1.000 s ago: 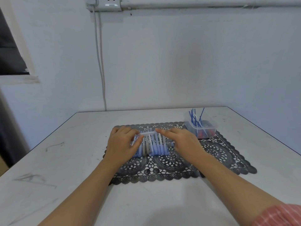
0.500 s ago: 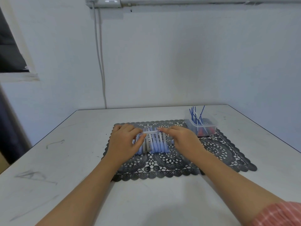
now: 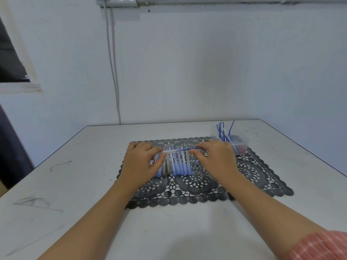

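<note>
barrel: clear pen tube, centre of frame, just above the row of pens. Long axis near horizontal, left to right, right end tipped slightly up-frame. Contact with the pens beneath not readable.
refill: thin blue rod on the same axis, sticking out of the barrel's right end toward frame right. Depth inside the tube unclear.
left hand: thumb and fingers pinching the barrel's left end, which is hidden behind the fingers.
right hand: fingertips pinching the refill's right end, tip covered.
row of pens: blue and grey, lying side by side on the mat, long axes running up-frame to down-frame, crosswise to the barrel. Leftmost ones partly behind the left hand.
mat: dark lace, middle of the table, near edge crossed by both forearms.
tub: clear plastic, upper right of the mat, left side behind the right hand. Spare rods standing in it, leaning, tips up. Red and dark bits at the bottom — too blurred to identify.
sleeve: red-striped, lower right corner, cut off by the frame edge.
</note>
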A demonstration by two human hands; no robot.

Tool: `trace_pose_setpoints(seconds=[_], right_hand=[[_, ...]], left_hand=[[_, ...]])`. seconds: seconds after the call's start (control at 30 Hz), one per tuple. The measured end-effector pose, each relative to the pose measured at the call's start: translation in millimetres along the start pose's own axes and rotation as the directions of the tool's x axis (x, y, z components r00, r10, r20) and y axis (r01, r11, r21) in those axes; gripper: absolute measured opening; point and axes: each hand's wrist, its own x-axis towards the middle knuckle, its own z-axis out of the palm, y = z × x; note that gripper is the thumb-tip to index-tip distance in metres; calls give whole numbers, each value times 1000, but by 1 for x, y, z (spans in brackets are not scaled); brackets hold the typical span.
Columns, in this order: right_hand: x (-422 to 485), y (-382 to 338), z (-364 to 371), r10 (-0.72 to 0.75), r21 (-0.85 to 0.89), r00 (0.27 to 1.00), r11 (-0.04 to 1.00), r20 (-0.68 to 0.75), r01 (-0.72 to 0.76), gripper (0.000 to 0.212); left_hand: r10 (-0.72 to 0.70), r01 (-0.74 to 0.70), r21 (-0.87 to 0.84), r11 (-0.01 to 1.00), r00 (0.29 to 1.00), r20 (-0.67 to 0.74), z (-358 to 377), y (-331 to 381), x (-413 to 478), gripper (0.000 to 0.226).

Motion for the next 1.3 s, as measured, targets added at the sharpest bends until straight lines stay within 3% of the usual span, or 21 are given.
trace_pose_setpoints(seconds=[0.13, 0.5, 0.67, 0.83, 0.9, 1.03, 1.13, 1.3], right_hand=[[-1, -2, -2, 10, 85, 1000, 996, 25, -12, 34], [-5, -8, 13, -187, 242, 982, 952, -31, 188, 17], [-5, -12, 15, -266, 287, 964, 921, -26, 263, 22], [-6, -12, 14, -290, 262, 957, 922, -17, 284, 47], [-7, -13, 13, -296, 271, 955, 917, -33, 294, 47], [-9, -16, 2, -110, 258, 989, 957, -96, 131, 23], [-6, -14, -5, 31, 247, 999, 969, -44, -19, 28], [-6, -14, -2, 49, 234, 998, 971, -27, -42, 25]], left_hand=[[1, -1, 3, 1000, 1000, 0, 0, 2, 0, 30], [39, -39, 21, 999, 999, -4, 1, 4, 0, 30], [47, -47, 31, 998, 999, 11, 3, 5, 0, 30], [40, -40, 26, 999, 999, 17, 3, 6, 0, 30], [41, -41, 23, 999, 999, 17, 2, 7, 1, 29], [35, -35, 19, 999, 999, 17, 2, 8, 0, 30], [25, -25, 14, 1000, 1000, 18, 1, 9, 0, 31], [32, -32, 15, 999, 999, 28, 0, 10, 0, 32]])
